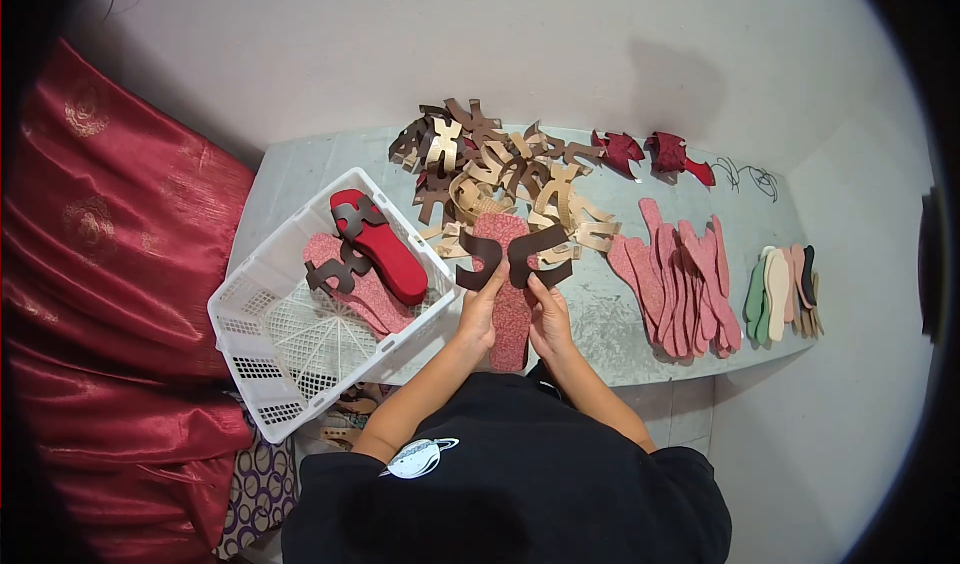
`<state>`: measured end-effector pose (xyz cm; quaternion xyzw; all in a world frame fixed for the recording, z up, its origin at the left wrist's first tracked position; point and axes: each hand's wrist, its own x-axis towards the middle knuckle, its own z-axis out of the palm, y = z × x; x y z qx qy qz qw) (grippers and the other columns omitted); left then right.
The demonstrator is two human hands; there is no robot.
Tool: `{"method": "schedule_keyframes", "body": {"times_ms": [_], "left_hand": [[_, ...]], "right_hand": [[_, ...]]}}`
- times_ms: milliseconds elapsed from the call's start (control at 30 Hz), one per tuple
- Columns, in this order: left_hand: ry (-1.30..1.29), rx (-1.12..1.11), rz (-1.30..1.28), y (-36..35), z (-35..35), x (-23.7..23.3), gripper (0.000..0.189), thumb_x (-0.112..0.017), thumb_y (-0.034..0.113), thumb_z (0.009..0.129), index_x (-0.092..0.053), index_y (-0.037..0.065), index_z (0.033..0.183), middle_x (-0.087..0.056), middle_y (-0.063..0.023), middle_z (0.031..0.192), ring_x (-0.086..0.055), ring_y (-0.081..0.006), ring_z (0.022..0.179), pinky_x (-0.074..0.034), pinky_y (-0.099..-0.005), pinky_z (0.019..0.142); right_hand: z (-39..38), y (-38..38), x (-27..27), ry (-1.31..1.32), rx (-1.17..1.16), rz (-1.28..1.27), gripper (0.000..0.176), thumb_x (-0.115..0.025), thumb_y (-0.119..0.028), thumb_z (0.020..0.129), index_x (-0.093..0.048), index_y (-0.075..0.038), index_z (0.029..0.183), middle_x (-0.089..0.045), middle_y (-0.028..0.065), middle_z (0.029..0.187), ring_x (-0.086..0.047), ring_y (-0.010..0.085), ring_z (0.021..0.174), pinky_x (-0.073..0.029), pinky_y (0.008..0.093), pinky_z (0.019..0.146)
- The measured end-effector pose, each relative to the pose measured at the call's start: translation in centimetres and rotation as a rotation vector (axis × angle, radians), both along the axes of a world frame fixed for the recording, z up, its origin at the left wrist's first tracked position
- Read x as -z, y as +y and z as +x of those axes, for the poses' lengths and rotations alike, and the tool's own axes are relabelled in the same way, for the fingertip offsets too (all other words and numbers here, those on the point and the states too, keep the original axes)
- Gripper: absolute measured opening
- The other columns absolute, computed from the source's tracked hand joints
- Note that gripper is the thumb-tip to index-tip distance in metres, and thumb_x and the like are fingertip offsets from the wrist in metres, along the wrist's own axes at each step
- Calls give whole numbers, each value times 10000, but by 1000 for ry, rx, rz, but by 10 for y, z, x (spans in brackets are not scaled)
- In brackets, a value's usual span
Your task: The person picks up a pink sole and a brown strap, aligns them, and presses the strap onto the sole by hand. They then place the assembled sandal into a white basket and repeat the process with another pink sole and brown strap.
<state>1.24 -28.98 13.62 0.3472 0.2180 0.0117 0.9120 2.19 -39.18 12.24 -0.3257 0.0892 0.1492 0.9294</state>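
A red curtain [130, 294] hangs beyond my left fingers; the grey table [600, 319] spreads ahead of them and out to both sides; the white crate [230, 314] sits just to the left of my left fingers, tilted askew, holding a red sole [395, 264] with a dark strap across it and, beside it, pink soles [375, 304] overlapping under another dark strap; right of my right fingers a row of loose pink soles [680, 284] overlaps, and further right lie green, cream, pink and black soles [776, 294]; straight beyond my fingertips is a heap of brown and beige straps [500, 179].

Between my hands is a speckled pink sole [511, 329], its long axis running away from my body, wide end past the fingertips; neither hand is clearly nearer, since they flank it; my left hand [480, 316] is clamped on its left side, my right hand [549, 319] on its right, fingers closed, each also pinning a brown strap piece [528, 254]; whether the two pieces join beneath, I cannot tell.

Ahead and to the right of my fingers lie dark red pieces [620, 152], then thin dark cords [757, 181].
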Motion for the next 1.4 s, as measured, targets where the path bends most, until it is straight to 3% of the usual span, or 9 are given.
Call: {"method": "schedule_keyframes", "body": {"times_ms": [233,400,433,533,733,933,1100,1267,1400], "left_hand": [[-31,4,25,-8,-11,2,339,-638,156,784,-523,52,1086,-555,-35,1049,-526,-137,960,-417,-279,832],[-116,-137,366,-12,-2,21,246,-643,91,768,-585,4,990,-600,-34,943,-574,-148,846,-448,-272,756],[-202,-181,695,-9,2,31,195,-652,78,752,-609,-2,924,-618,-40,877,-589,-151,792,-456,-273,723],[-461,-228,1559,-4,7,62,215,-692,87,618,-651,65,828,-643,-25,776,-598,-190,737,-418,-288,688],[-641,480,2178,-7,-24,182,344,-594,122,615,-576,61,953,-576,-79,963,-536,-216,924,-406,-324,765],[-777,429,2246,-5,-42,185,430,-555,220,697,-531,-53,1029,-539,-178,1051,-491,-285,1028,-343,-388,931],[-780,735,1976,8,-54,165,920,-577,605,620,-379,-74,1209,-379,-228,1252,-309,-356,1206,-200,-426,1021],[-779,834,1896,21,-58,158,1025,-587,666,554,-303,10,1289,-285,-182,1334,-244,-330,1251,-132,-490,1027],[-756,907,1762,27,-53,159,989,-597,651,569,-291,76,1314,-262,-153,1355,-228,-310,1265,-92,-536,1021]], "right_hand": [[-14,-10,9,39,39,-7,207,-621,-106,784,-556,-64,975,-609,0,917,-541,72,840,-400,209,760],[-25,-28,19,463,-138,-124,317,-703,-290,720,-510,-214,959,-506,-49,908,-473,93,830,-361,309,734],[-27,-32,28,497,-152,-190,407,-740,-327,667,-475,-225,959,-439,-37,953,-443,115,885,-337,394,771],[-33,-51,60,682,-56,-223,422,-741,-308,658,-467,-228,967,-411,-16,994,-420,124,911,-318,412,795],[-62,-103,122,756,170,-148,323,-686,-221,697,-440,-59,830,-483,23,726,-512,138,684,-428,319,658],[-81,-125,133,695,286,-262,285,-661,-190,718,-467,-133,918,-477,-1,802,-504,118,689,-443,289,629],[-77,-116,139,506,203,-531,260,-605,-128,764,-495,-144,999,-495,10,858,-491,115,726,-433,268,594],[-65,-117,142,-615,-43,-1507,298,-591,-28,687,-559,-110,973,-516,68,919,-493,208,884,-404,330,739],[-62,-114,121,-718,-253,-1769,341,-604,-13,630,-588,-185,923,-503,32,973,-440,240,1001,-319,399,841]]}}
